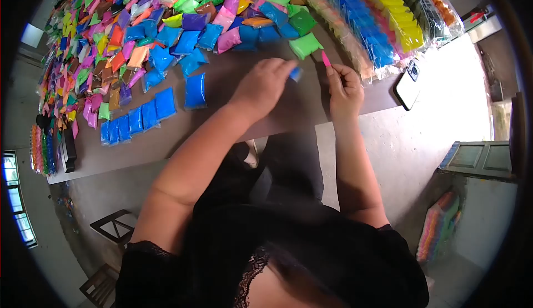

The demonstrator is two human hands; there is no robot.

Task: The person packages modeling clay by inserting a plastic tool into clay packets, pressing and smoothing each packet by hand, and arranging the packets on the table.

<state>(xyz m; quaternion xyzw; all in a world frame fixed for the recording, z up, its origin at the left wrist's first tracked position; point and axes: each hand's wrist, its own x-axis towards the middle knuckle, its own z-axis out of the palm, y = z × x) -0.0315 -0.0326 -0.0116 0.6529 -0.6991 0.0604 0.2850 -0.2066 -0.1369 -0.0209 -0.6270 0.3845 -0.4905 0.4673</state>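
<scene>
My left hand [265, 86] is over the table near its front edge, its fingers closed on a small blue packet [295, 74] that is blurred. To its right, my right hand [346, 86] pinches a thin pink object [326, 59] that points upward. A green packet [306, 45] lies just beyond, between the two hands. Left of my left hand lies a single blue packet [195, 90], and beside it a row of several blue packets [136, 120] lies side by side.
A large heap of coloured packets [194, 22] covers the table's [233, 125] far and left parts. Bundled strips of packets [361, 25] lie at the far right, near a phone [408, 90]. A dark object [68, 150] lies at the left edge. Chairs [114, 226] stand below left.
</scene>
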